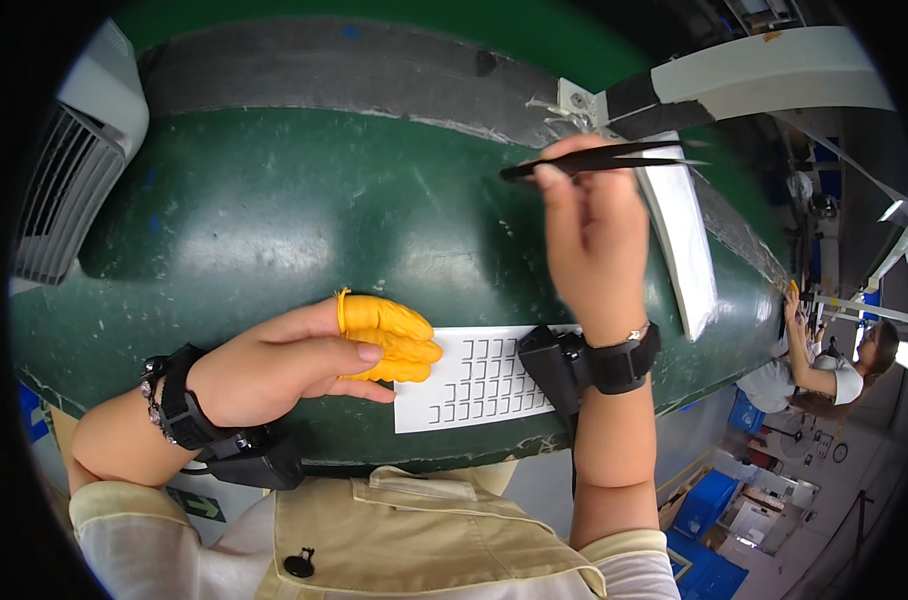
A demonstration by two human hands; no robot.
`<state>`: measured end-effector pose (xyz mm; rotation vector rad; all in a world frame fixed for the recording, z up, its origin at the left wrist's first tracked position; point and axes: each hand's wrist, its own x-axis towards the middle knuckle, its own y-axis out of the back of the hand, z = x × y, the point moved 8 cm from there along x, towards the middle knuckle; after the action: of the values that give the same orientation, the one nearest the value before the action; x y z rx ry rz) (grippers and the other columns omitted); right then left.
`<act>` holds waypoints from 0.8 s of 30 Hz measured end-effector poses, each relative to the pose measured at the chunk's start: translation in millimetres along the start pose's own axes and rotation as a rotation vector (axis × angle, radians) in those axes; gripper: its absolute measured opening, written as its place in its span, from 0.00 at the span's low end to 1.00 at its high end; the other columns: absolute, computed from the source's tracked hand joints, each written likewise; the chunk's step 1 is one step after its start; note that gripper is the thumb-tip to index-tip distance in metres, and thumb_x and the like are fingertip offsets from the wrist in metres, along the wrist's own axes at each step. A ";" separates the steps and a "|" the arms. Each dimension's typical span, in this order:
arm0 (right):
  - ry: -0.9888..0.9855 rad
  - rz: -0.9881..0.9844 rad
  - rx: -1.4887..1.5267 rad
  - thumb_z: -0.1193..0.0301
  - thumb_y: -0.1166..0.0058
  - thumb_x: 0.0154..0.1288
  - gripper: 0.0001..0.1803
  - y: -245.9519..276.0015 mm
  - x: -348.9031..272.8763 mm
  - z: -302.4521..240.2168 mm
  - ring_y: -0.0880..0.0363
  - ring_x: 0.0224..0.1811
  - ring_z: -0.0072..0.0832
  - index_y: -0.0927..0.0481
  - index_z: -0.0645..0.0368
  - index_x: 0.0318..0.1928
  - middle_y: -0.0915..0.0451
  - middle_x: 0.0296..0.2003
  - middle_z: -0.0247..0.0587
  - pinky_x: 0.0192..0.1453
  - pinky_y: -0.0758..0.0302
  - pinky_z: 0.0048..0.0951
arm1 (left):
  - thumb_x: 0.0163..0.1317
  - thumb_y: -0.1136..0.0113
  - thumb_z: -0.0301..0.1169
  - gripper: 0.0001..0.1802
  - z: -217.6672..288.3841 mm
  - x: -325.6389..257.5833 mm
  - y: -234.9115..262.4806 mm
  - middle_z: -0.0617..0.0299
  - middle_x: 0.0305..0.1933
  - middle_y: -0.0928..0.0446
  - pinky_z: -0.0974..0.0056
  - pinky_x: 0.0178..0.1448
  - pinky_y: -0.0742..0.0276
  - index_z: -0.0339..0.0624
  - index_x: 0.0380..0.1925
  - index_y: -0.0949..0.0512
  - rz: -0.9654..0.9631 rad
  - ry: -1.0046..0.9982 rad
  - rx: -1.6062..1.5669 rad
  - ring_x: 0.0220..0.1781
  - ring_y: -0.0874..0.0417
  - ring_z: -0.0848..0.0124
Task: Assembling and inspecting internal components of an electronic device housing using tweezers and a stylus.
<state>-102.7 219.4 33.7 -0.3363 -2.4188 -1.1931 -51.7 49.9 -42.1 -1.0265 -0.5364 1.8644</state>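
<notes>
A white sheet [414, 408] with rows of small dark bent pieces or marks lies near the table's front edge. My left hand [319, 355] rests at the sheet's left end, its fingers stretched out and several of them covered with yellow finger cots [389, 325]. Farther forward and to the right, my right hand [599, 225] is raised over the table, closed around black tweezers [584, 162]. The tweezers' tips point right and look apart, with nothing visible between them. A black device strapped to my right wrist hides the sheet's right end.
The green table [274, 220] has a grey strip along its far edge. A white vented machine [84, 150] stands at the left. A long white strip-like stack [679, 235] lies right of my right hand, below a pale arm-like bar [774, 70]. Another person [824, 365] works at the far right.
</notes>
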 end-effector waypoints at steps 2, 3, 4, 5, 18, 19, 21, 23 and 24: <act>-0.120 -0.078 -0.012 0.76 0.51 0.53 0.05 -2.6 -0.9 3.3 0.29 0.20 0.30 0.29 0.58 0.33 0.27 0.23 0.37 0.25 0.34 0.25 | 0.61 0.60 0.28 0.19 3.1 -2.1 0.1 0.54 0.54 0.36 0.62 0.57 0.36 0.36 0.52 0.40 -0.006 -0.022 0.020 0.57 0.36 0.66; -0.164 -0.098 -0.025 0.76 0.51 0.53 0.05 -2.7 -1.4 4.3 0.29 0.19 0.29 0.29 0.58 0.33 0.27 0.24 0.37 0.24 0.34 0.25 | 0.61 0.60 0.28 0.19 0.5 -2.4 1.3 0.54 0.54 0.36 0.61 0.57 0.36 0.36 0.52 0.40 -0.010 -0.007 0.004 0.57 0.36 0.66; -0.097 -0.007 0.045 0.76 0.52 0.54 0.05 2.5 0.4 -3.5 0.30 0.19 0.28 0.29 0.61 0.33 0.27 0.28 0.38 0.24 0.35 0.22 | 0.61 0.60 0.28 0.19 -1.5 -2.8 2.3 0.54 0.54 0.36 0.61 0.57 0.36 0.36 0.52 0.40 -0.014 0.007 -0.008 0.57 0.36 0.65; -0.053 0.004 0.119 0.77 0.54 0.56 0.05 7.2 -0.6 -3.5 0.28 0.22 0.24 0.31 0.63 0.34 0.26 0.34 0.39 0.27 0.33 0.19 | 0.61 0.60 0.28 0.19 0.4 -1.7 1.7 0.54 0.54 0.36 0.61 0.57 0.36 0.36 0.52 0.40 -0.020 -0.018 0.023 0.57 0.36 0.65; -0.001 0.135 0.319 0.78 0.50 0.52 0.08 66.2 -3.7 -39.1 0.33 0.16 0.17 0.30 0.64 0.35 0.24 0.28 0.36 0.22 0.37 0.16 | 0.61 0.61 0.29 0.19 -7.8 -1.3 -10.8 0.50 0.56 0.38 0.60 0.57 0.36 0.37 0.52 0.40 -0.047 -0.052 0.043 0.57 0.35 0.62; -0.045 0.099 0.312 0.77 0.50 0.52 0.09 58.0 -2.5 -33.1 0.34 0.15 0.17 0.31 0.64 0.36 0.24 0.25 0.35 0.21 0.38 0.16 | 0.61 0.61 0.29 0.18 -8.2 -1.6 -7.8 0.50 0.55 0.38 0.60 0.56 0.36 0.38 0.52 0.40 -0.032 -0.065 0.044 0.57 0.35 0.62; -0.214 0.020 0.153 0.74 0.48 0.51 0.12 49.1 1.9 -13.4 0.38 0.12 0.17 0.32 0.61 0.36 0.28 0.15 0.31 0.19 0.41 0.17 | 0.61 0.60 0.29 0.18 -8.0 1.7 -7.6 0.51 0.55 0.37 0.61 0.56 0.35 0.38 0.51 0.40 -0.041 -0.067 0.001 0.56 0.34 0.63; -0.223 0.159 0.114 0.74 0.46 0.51 0.12 49.7 -1.8 10.4 0.39 0.13 0.15 0.33 0.61 0.36 0.29 0.15 0.30 0.19 0.41 0.17 | 0.60 0.61 0.30 0.20 -3.4 6.6 -11.6 0.49 0.55 0.38 0.59 0.55 0.35 0.35 0.53 0.41 -0.041 -0.082 0.067 0.57 0.35 0.60; -0.207 0.176 0.129 0.74 0.46 0.51 0.12 45.9 -2.7 14.3 0.38 0.13 0.14 0.33 0.61 0.36 0.29 0.15 0.30 0.19 0.41 0.17 | 0.60 0.61 0.30 0.20 -2.4 5.7 -10.4 0.49 0.55 0.37 0.60 0.55 0.35 0.35 0.52 0.41 -0.045 -0.082 0.081 0.57 0.34 0.61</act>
<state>-86.1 258.4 56.6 -0.6465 -2.5633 -0.9628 -45.7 59.8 -38.5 -0.8808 -0.5238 1.8795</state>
